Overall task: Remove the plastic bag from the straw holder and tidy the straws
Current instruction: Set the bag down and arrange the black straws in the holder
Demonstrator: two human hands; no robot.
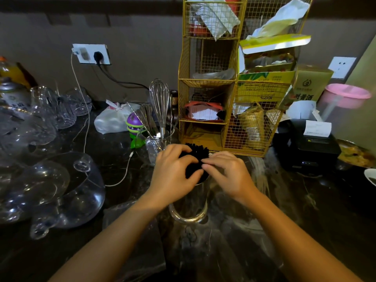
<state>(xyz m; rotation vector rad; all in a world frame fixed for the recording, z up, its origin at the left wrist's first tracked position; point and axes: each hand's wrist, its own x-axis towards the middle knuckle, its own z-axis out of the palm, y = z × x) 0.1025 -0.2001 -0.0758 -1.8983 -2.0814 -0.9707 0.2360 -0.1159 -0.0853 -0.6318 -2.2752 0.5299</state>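
While both hands press in from either side, a dense bunch of black straws point(196, 159) stands upright in a shiny metal straw holder point(190, 206) on the dark marbled counter point(305, 210), just in front of a gold wire organiser point(205, 127). The left hand point(175, 169) curls round the left side of the bunch, fingers bent over the tops; the right hand point(227, 169) meets it from the right, fingertips pinched on the straw ends, so the two hands nearly touch over the bunch. The straws look matte and thin, packed tight, their cut ends fanning slightly above the holder's rim. The holder is a tall cylinder with a polished, reflective wall and a thick rounded base. A clear plastic bag point(134, 237) lies crumpled flat on the counter to the holder's left, beneath the left forearm. A glass with a whisk point(159, 106) stands just behind.
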